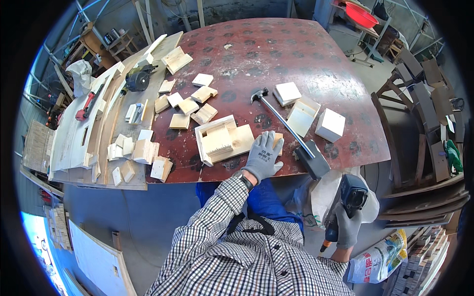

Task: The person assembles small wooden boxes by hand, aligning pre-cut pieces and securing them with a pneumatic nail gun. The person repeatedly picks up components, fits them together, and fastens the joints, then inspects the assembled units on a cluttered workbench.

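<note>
1. the gloved left hand (264, 157) covers part of a small wood block (278, 137).
2. left of it lies a wooden assembly (243, 139).
3. beyond and right, a hammer (284, 122).
4. the gloved right hand (349, 229) grips a power tool (353, 193).

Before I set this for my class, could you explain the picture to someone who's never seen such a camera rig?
There is no robot: a person works with two gloved hands. The single picture comes from a wide fisheye camera worn on the head, looking down, so straight edges bend near the rim; picture left is the person's left. On the reddish-brown table are loose wooden pieces and a hammer. The left hand is at the near edge, seemingly touching a small wooden block. The right hand holds a dark power tool off the table's near side.
</note>
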